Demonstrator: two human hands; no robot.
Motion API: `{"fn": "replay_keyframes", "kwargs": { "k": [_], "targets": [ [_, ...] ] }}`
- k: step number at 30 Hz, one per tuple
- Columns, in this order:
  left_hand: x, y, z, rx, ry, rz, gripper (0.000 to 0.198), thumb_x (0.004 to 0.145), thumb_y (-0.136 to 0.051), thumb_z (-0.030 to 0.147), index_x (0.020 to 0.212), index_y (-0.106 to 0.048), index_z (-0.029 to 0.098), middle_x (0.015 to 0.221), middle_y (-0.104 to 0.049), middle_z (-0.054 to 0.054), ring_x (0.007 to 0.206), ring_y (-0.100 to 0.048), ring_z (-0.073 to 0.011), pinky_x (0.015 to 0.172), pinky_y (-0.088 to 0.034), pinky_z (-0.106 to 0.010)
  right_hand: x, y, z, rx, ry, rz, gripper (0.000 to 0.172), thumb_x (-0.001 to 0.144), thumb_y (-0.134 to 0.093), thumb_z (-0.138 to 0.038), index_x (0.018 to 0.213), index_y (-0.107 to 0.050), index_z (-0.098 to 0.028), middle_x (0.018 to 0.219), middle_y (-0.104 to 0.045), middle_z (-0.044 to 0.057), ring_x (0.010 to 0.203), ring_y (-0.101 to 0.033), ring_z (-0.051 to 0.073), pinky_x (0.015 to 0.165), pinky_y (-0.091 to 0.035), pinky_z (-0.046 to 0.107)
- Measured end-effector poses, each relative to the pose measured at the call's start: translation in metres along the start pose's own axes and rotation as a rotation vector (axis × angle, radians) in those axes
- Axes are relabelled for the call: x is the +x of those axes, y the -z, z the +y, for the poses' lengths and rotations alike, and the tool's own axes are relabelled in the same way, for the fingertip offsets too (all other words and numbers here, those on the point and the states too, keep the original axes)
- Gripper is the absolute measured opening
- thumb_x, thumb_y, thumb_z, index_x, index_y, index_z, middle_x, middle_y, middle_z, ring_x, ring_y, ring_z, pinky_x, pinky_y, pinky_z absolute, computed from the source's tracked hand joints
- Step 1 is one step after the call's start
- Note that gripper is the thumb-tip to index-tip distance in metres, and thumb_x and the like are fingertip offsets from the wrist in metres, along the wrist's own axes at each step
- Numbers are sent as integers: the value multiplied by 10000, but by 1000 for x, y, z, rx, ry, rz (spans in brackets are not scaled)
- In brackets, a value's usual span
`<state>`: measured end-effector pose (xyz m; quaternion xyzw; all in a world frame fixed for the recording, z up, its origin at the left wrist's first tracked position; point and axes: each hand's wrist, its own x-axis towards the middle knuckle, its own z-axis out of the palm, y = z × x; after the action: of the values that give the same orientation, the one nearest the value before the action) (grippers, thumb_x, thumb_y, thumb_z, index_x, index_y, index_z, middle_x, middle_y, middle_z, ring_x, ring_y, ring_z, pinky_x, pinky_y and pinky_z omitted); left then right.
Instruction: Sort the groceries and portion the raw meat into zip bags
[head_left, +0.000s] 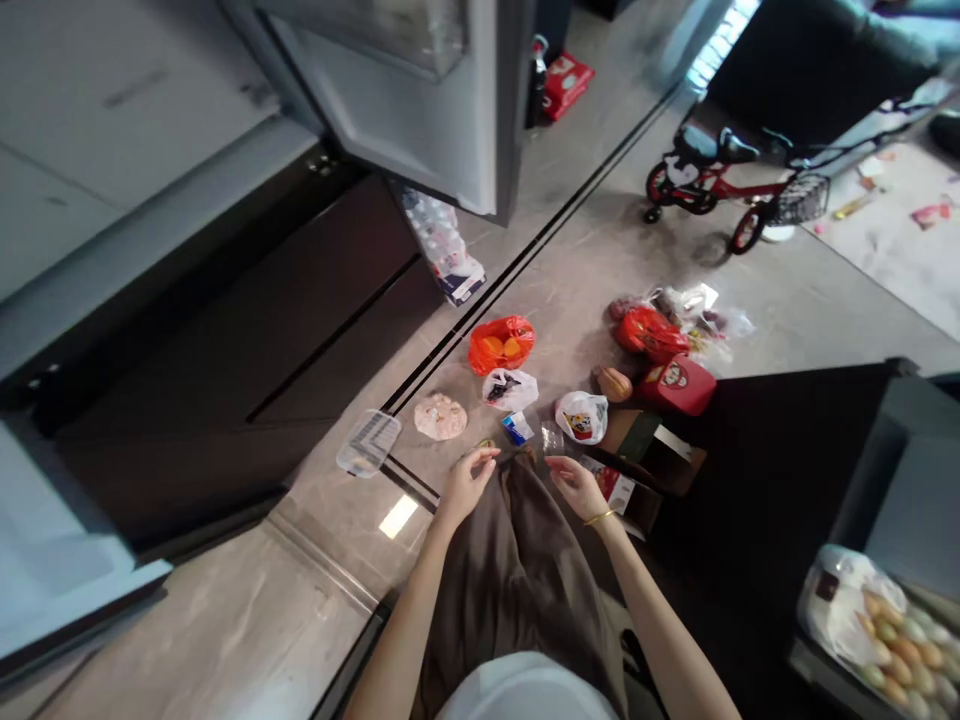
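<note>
My left hand (468, 482) hangs over my lap with fingers loosely stretched and nothing in it. Level with it, my right hand (577, 486), with a gold bangle at the wrist, also holds nothing, its fingers slightly bent and apart. Below on the floor, between the hands, lies a small blue-and-white packet (517, 428). Close by are a white plastic bag (510, 389) with something dark inside, another white bag (582, 417) with a printed pack, and a see-through plastic box (553, 438). An orange-red bag (501, 344) holds orange round fruit.
A fridge door (420, 120) stands open at upper left. A pinkish round bag (440, 416) and a see-through container (369, 443) lie on the floor. At right are a squash (613, 383), red container (677, 385), cartons (652, 450), eggs (904, 655) and a child's bicycle (731, 190).
</note>
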<state>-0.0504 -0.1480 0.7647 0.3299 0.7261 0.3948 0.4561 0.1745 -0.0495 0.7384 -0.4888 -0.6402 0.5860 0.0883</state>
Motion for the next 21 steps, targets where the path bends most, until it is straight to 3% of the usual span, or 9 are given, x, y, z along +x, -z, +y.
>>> {"fn": "replay_keyframes", "kwargs": {
  "k": [6,13,17,21],
  "targets": [
    [31,-40,8,75,-31,-222,241,864,-508,293,1030,-646,186,1089,-689,-70,1021,-641,-193,946,-485,-346,-30,36,44,95,-120,215,308,818,-532,-332,1059,-650,-181,1072,-690,97,974,-650,205,864,-519,374],
    [50,-88,26,192,-133,-421,240,870,-507,269,1046,-659,209,1088,-682,-46,1013,-629,-175,928,-486,-321,-50,45,72,95,-196,353,307,806,-528,-320,1054,-655,-193,1075,-691,90,998,-644,214,852,-522,377],
    [61,-113,31,245,-155,-467,227,868,-516,255,1039,-665,242,1074,-687,-18,984,-633,-160,912,-489,-294,-46,44,90,123,-207,361,317,808,-523,-327,1070,-650,-200,1084,-690,89,1009,-649,213,864,-525,375],
    [75,-124,14,275,-121,-422,217,854,-513,187,1003,-666,219,1027,-699,-23,982,-633,-156,923,-476,-280,-22,42,126,133,-253,334,324,792,-524,-338,1050,-651,-189,1069,-698,106,999,-659,233,866,-530,400]
  ]
}}
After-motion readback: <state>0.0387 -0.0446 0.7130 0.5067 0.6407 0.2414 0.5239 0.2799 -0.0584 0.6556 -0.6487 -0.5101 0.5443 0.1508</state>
